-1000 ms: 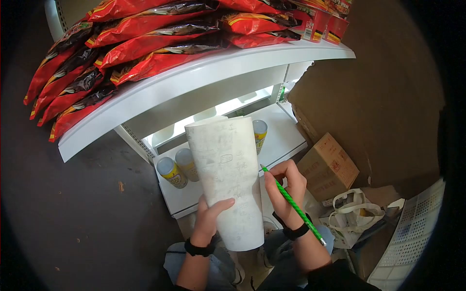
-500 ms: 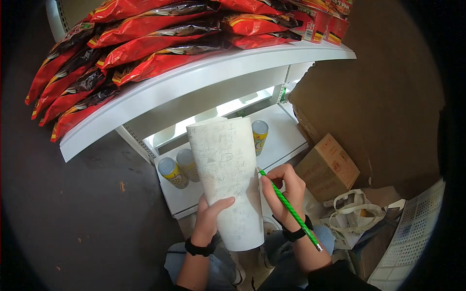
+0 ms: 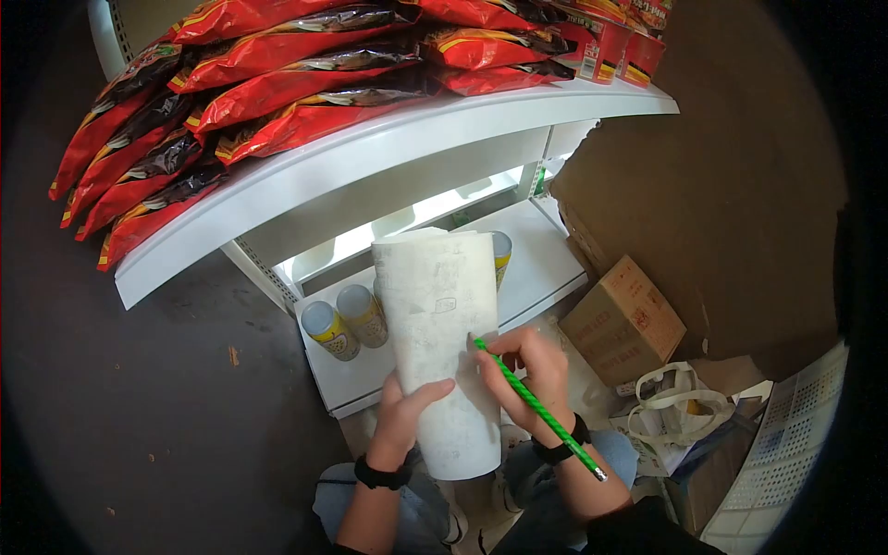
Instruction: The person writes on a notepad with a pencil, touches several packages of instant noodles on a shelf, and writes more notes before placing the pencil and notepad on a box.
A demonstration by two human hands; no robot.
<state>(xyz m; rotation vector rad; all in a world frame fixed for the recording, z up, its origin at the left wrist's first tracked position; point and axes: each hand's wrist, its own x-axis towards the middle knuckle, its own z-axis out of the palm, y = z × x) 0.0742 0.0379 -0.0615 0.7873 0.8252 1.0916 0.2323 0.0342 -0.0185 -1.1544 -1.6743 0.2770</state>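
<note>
The left hand (image 3: 407, 418) grips the paper (image 3: 437, 305) bowed (stiffer that way) — the right hand (image 3: 529, 368), pinching a pencil (image 3: 541, 416), presses its tip there.

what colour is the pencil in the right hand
Green with a darker spiral stripe; the pencil shows in the head view, held by the right hand.

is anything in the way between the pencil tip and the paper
Nothing visible does. The right hand holds the green pencil with its tip at the right edge of the paper; the left hand grips lower down, clear of the tip.
</note>
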